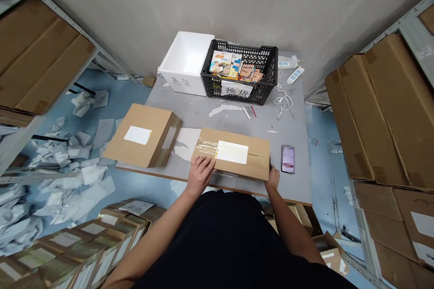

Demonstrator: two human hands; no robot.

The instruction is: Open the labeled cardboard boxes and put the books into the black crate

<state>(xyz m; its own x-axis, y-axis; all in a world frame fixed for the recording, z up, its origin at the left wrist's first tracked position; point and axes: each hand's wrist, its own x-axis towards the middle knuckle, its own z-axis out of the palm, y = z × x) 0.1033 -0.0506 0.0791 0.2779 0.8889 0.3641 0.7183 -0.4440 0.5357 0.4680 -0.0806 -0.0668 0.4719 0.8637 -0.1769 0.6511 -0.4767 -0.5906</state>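
Note:
A long cardboard box (257,149) lies in front of me near the table's front edge, with clear tape along its top and a white label (232,152). My left hand (200,174) rests on its front left part, fingers laid flat over the top edge. My right hand (272,179) is at the box's right end, fingers curled. A small dark thing shows between those fingers and the box; what it is I cannot make out. To the left sits a larger taped cardboard box (145,119) with a white label. A phone (288,159) lies right of my right hand.
On the table's (196,115) back side stand a white foam box (183,76) and a black plastic crate (267,76) holding books. Power strips (295,75) and a white cable (284,101) lie beside them. Shelves with cartons (383,108) flank both sides; crumpled paper (84,189) litters the floor.

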